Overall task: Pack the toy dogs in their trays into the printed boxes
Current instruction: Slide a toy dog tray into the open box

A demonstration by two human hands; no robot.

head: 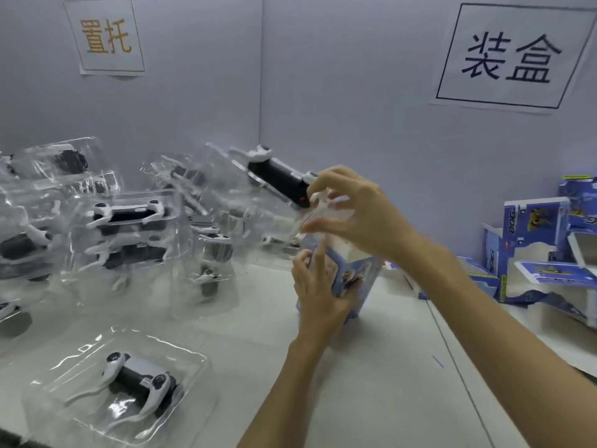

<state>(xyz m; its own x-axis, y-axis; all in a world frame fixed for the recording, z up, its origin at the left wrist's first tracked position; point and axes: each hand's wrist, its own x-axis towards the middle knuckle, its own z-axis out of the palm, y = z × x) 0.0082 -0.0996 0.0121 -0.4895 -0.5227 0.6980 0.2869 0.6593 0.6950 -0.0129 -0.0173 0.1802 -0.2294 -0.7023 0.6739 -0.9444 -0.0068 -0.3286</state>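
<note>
Trays (122,383) looking clear glossy plastic; toy dogs (139,376) glossy black-white plastic; printed boxes (529,227) smooth blue card; tabletop (371,367) reading matt white.

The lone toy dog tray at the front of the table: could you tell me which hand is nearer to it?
Left. The left hand holds the printed box, up and right of that tray; the right hand is higher, gripping another tray.

Tray going into a printed box at mid-frame

The right hand (349,208) pinches a clear tray (258,195) holding a black-and-white toy dog (277,179), tilted above the blue box (355,276) that the left hand (318,292) grips; more boxes (536,250) sit at right.
</note>
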